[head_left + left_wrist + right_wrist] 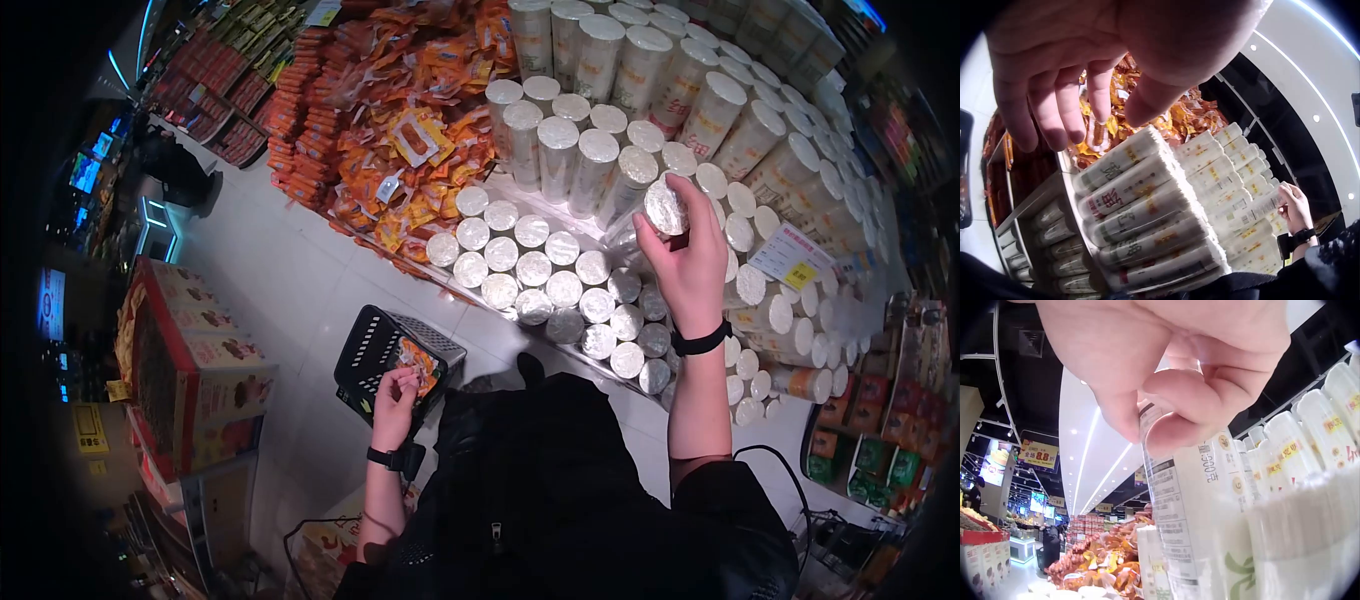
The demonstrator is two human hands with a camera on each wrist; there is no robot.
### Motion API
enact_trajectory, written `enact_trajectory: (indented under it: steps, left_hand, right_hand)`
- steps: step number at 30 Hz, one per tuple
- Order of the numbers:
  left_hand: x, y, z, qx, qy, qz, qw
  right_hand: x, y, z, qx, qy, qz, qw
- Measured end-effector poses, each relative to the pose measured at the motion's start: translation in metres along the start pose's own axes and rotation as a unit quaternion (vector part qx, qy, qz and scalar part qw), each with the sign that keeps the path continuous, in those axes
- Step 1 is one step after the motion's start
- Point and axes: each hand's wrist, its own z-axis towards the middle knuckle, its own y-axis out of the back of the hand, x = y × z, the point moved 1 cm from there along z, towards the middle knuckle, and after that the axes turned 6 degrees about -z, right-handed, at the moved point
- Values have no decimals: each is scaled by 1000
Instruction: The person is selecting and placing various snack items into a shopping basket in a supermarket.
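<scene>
My right hand (690, 262) grips the top end of a cylindrical pack of dried noodles (1188, 519), thumb and fingers curled round it. The white, printed pack stands upright below the fingers in the right wrist view. Around it are many similar packs (565, 290) on the display. My left hand (396, 397) is low on the left, in front of a black shopping basket (345, 365) in the head view. Its fingers hang loosely bent with nothing between them in the left wrist view. Inside the basket lies an orange package (424, 362).
Orange snack packets (430, 150) are heaped beyond the noodle display. Taller noodle packs (640, 70) rise behind the lower ones, and a price sign (790, 255) stands on the right. Across the tiled floor (310, 290) on the left is a red-edged stand (200, 370).
</scene>
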Motion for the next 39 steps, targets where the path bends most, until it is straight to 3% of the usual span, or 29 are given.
enact_trajectory:
  steps: [5,9,12,20,25,28,32,33,34,39]
  left_hand:
    - [31,10,-10,-30,51,-5,998]
    - [29,3,-13,-32,44,-28,998]
    - [17,-7,-13,-21,38,-9,999]
    - [39,-18,-9,19,59,-66,996]
    - [49,-20,-11,23,62,-75,995]
    - [58,-17,-10,33,50,-52,997]
    - [73,-10,-9,56,15,-58,997]
    - [67,-4,-10,60,6,16,998]
    - [60,-2,-15,47,21,-2,999]
    - [55,22,-27,17,54,-47,997]
  right_hand:
    - [-12,-22,-11,33,-24,-58,997]
    - [-28,-31,-12,-16,82,-128,988]
    - [-16,-29,-6,46,-18,-91,995]
    - [-1,-19,-5,102,-34,-79,991]
    - [22,-25,-17,72,-27,-58,995]
    - [38,-53,-35,122,27,-9,992]
    - [76,-104,-60,274,59,53,959]
    - [85,-118,-63,293,62,55,952]
    - [93,-132,-65,313,66,57,946]
    - [111,-214,-60,317,131,6,939]
